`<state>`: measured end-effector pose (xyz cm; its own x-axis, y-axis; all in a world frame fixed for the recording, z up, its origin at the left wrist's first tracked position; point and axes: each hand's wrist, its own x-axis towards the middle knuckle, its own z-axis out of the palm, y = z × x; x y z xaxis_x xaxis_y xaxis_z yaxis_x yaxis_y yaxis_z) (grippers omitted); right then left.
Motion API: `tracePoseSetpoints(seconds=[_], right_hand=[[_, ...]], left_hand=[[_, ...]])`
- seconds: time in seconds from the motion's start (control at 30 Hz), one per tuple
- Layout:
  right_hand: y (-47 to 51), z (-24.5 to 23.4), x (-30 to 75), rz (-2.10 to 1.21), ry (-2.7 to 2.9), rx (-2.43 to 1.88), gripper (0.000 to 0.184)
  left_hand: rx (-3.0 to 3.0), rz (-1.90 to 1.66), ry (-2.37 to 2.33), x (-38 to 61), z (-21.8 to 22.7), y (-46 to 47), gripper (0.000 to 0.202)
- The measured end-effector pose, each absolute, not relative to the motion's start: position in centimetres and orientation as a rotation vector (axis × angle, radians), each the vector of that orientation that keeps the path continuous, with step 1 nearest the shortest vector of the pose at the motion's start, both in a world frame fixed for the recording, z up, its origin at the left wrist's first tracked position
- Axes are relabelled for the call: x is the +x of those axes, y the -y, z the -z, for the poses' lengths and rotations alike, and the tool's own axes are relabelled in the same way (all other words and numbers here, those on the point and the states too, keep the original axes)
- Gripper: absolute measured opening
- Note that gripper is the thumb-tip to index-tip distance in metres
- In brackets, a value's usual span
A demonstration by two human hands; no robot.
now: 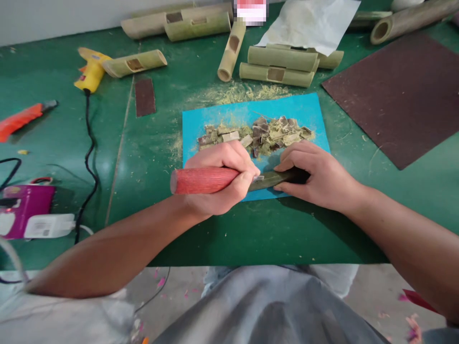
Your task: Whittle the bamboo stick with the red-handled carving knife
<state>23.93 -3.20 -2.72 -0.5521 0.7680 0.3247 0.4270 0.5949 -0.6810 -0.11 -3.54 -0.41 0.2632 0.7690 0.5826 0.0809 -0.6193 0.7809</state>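
Observation:
My left hand (229,184) is closed round a carving tool with a thick red handle (202,180). Only a short bit of its metal blade (258,178) shows past my fingers, against a dark green bamboo piece (268,180). The bamboo is gripped from the right by my right hand (319,174), thumb on the near side and fingers on the far side; its right end is partly hidden in the palm. Under both hands lies a blue sheet (193,120). Bamboo chips and shavings (263,131) are heaped on it, just beyond my hands.
Bamboo tubes with cut windows (279,74) stand along the back, near a white paper (311,24). A brown sheet (398,100) lies right. To the left are a yellow corded tool (93,69), an orange-handled cutter (25,119) and a purple box (30,208).

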Motion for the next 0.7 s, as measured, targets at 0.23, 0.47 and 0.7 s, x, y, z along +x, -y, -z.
tracePoseSetpoints(seconds=[0.23, 0.47, 0.7], right_hand=[[3.1, 2.7, 23.9, -0.752, 2.212, -0.963, 0.015], [3.1, 2.5, 23.9, -0.763, 2.214, -0.969, 0.016], [3.1, 2.3, 23.8, -0.786, 2.220, -0.981, 0.014]], left_hand=[[1.920, -1.427, -0.722, -0.4, 1.5, 3.0, 0.015], [1.877, -1.406, -0.690, -0.6, 1.9, 2.8, 0.010], [1.941, -1.217, -0.659, -0.9, 1.1, 2.5, 0.010]])
